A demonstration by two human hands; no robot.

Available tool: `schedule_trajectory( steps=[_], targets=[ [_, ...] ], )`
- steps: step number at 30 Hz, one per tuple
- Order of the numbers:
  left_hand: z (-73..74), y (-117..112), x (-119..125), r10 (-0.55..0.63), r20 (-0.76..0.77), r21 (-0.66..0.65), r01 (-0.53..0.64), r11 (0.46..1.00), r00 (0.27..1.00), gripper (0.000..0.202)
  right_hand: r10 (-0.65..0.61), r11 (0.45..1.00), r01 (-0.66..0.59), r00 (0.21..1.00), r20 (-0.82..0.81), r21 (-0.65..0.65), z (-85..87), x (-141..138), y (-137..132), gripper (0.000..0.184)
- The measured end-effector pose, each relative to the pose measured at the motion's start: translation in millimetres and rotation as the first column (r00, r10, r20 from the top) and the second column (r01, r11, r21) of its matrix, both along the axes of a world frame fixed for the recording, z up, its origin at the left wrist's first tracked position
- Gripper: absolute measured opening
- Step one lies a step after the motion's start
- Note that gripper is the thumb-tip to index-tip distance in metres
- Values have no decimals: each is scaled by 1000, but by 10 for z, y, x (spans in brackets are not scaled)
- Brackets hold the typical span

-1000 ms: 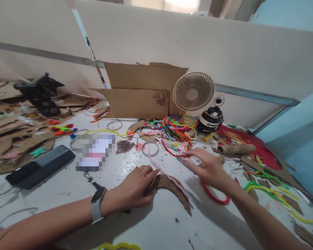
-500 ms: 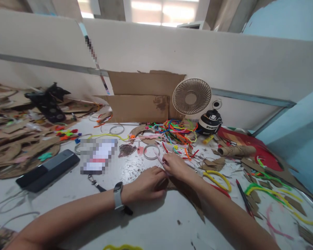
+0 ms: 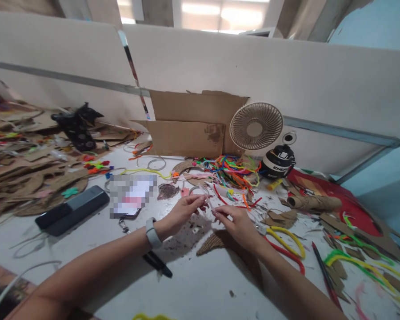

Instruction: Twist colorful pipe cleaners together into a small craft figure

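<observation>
Blurred lettering marks the black-and-white jug (image 3: 277, 162) by the far edge of the surface (image 3: 186, 293); its contents are hidden. The left hand (image 3: 184, 214) and right hand (image 3: 236, 222), earlier down at the cardboard crescent (image 3: 215, 242), are now raised beyond it, fingertips pinching a pale pink strip (image 3: 211, 205).

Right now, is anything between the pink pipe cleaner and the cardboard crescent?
The right hand hides part of the cardboard crescent; nothing visible stands between its left tip and the pink pipe cleaner.
</observation>
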State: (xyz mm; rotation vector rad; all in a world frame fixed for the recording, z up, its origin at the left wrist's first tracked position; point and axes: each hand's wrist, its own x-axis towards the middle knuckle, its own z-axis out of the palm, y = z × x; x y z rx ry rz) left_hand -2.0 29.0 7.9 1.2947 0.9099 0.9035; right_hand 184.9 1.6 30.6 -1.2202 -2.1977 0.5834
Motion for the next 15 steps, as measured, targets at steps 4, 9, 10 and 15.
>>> schedule_trajectory(
  steps=[4,9,10,15],
  targets=[
    [-50,-39,18,40,160,-114,-22,993,986,35,74,997,-74,997,7,-2,-9,-88,-75,16],
    [-96,-35,16,-3,262,-93,28,995,965,28,89,995,-88,996,16,-51,-2,-75,-59,18],
    [-92,-31,10,-6,258,-64,24,998,966,28,90,994,-89,996,13,-64,1,-68,-52,18],
    [-61,-32,-17,2,195,-39,6,999,981,30,113,988,-114,993,-23,-104,27,-53,-44,20]
  ],
)
